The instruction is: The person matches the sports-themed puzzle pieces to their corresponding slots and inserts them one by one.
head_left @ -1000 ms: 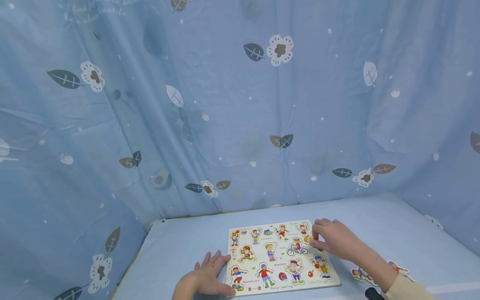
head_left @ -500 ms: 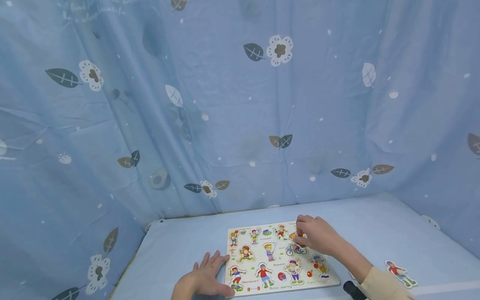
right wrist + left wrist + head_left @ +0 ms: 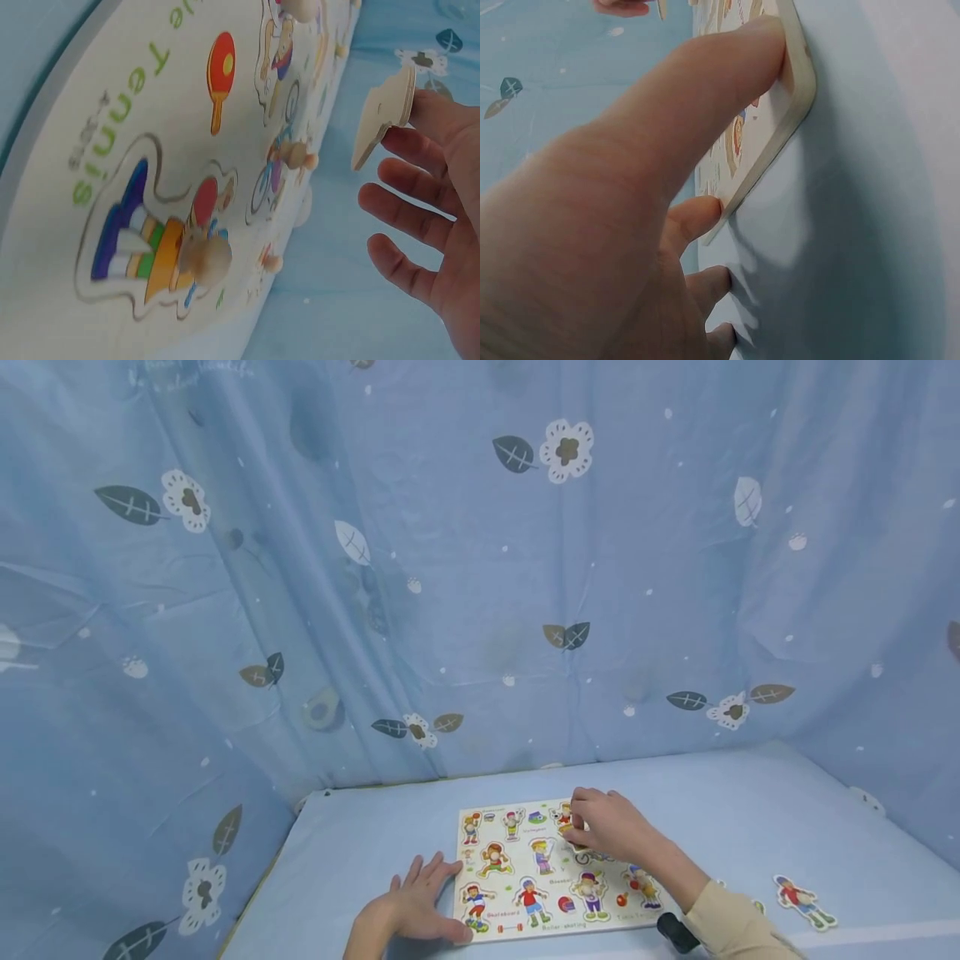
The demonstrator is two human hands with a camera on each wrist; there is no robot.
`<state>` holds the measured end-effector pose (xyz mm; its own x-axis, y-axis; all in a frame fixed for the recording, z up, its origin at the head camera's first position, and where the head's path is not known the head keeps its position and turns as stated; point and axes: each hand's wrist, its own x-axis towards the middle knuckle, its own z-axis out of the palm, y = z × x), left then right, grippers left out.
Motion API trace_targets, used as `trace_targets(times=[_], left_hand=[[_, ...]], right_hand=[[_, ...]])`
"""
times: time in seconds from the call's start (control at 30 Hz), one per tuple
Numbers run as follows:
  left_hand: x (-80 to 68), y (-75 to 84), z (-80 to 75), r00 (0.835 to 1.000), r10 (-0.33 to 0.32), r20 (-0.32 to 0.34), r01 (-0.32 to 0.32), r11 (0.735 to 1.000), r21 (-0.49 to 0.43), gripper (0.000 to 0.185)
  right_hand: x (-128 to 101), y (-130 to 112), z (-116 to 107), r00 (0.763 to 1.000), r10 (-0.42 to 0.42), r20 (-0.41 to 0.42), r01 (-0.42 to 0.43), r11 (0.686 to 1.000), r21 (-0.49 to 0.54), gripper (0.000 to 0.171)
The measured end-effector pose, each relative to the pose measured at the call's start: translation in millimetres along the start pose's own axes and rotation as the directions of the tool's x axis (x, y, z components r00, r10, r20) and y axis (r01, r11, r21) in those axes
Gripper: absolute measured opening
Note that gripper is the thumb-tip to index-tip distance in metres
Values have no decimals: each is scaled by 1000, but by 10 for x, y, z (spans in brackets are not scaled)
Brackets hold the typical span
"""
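Observation:
A wooden peg puzzle board [image 3: 525, 906] printed with sports figures lies flat on the blue-covered table. My left hand [image 3: 420, 897] rests spread on the cloth at the board's near left corner, and its thumb [image 3: 727, 82] presses on the board's edge [image 3: 799, 90]. Over the board's far middle, my right hand [image 3: 579, 833] pinches a small flat puzzle piece [image 3: 384, 112] at its fingertips, clear of the surface. The right wrist view shows the board [image 3: 150, 112] close up, with its table tennis figure [image 3: 161, 251] and its cyclist figure seated in place.
A loose figure piece [image 3: 802, 902] lies on the table to the right of the board. Blue curtains printed with leaves and flowers [image 3: 480, 568] close in the table at the back and on both sides. A black wrist mount [image 3: 675, 933] sits on my right sleeve.
My right hand has moved left along the board's far side, from its right edge to the far middle. The left hand has stayed at the near left corner.

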<state>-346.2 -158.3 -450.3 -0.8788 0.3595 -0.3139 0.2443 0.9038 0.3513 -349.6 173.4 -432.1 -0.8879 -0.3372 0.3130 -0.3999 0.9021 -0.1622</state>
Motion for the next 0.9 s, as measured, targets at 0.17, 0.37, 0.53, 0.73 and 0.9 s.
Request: trace_targets(times=[0.17,0.37,0.53,0.73,0.9], left_hand=[[-8,19,-12,1000,-3,7,3,1000,-1,101],[-30,47,-27,1000,-15,1,15,1000,26,94],[-3,50,-17,1000,-19,2,19,1000,23,96],[-4,41,-12,1000,-15,2,15,1000,13,98],[-5,30,-12,1000,-12,-13,12,1000,10,95]], right_hand=[[70,-65,98,999,-32,8,32,999,-37,34],[139,-182,235,997,-45,69,46,999,-13,34],[175,-265,325,994,-21,110,19,1000,20,38],[209,-342,334,995,3,95,-4,1000,15,39],[244,-408,358,995,11,98,-11,1000,-3,39]])
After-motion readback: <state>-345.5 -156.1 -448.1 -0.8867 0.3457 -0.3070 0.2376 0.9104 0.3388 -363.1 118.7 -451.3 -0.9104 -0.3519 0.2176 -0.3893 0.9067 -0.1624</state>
